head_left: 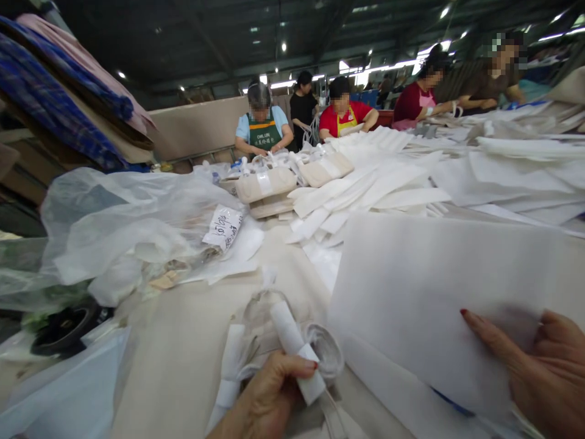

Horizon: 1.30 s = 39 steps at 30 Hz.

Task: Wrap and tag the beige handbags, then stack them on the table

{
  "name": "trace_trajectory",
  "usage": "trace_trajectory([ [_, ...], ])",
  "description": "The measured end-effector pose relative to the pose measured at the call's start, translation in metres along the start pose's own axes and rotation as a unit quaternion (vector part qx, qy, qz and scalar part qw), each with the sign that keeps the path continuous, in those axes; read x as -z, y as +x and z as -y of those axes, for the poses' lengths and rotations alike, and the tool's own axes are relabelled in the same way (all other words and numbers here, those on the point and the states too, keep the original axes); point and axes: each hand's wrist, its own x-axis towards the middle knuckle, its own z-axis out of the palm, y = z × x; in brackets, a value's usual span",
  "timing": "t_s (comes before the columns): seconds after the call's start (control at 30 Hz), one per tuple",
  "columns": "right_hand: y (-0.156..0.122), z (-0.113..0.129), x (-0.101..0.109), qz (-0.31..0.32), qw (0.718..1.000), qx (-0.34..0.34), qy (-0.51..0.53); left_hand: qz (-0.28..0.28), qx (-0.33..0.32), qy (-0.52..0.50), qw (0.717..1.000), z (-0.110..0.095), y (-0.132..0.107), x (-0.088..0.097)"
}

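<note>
Left grip (274, 387): the person's left hand, clasping a white-wrapped strap (289, 329) low down, thumb across the wrapping; probably held so to keep the bundle together. Strap located at the near middle, tilted, its upper end free.

Right grip (534, 366): the person's right hand, grasping a broad white sheet (425, 286), thumb along the near face, fingers largely hidden. The spread thumb seems to keep the sheet flat.

Beside the strap: one loose coil (326, 349), just right of it; one second wrapped strap (231, 353), to its left. Wrapping presumably guards both straps from rubbing.

Surface (159, 360): beige, running beneath the lot.

Beyond, left: clear plastic bag (114, 225), crumpled; handwritten label (223, 227) facing out, likely for easy reading.

Beyond, centre: beige pieces (267, 185), white-banded, perhaps to hold them closed.

Beyond, right: sheet pile (365, 183), loosely fanned, which would make single sheets easier to lift.

Far side: several co-workers, one in a green apron (265, 137).
</note>
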Motion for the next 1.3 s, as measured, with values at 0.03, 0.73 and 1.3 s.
trace_trajectory([
  [0.03,0.002,0.004,-0.001,-0.006,1.0,-0.014,0.002,-0.006,0.006,-0.027,1.0,-0.003,-0.001,0.002],
  [0.73,0.006,0.046,0.022,0.052,0.996,-0.036,0.068,-0.152,-0.362,0.379,0.838,-0.039,-0.015,-0.003],
  [1.3,-0.021,0.061,0.044,0.142,0.774,0.549,-0.281,0.128,-0.044,0.158,0.978,-0.011,-0.061,-0.023],
])
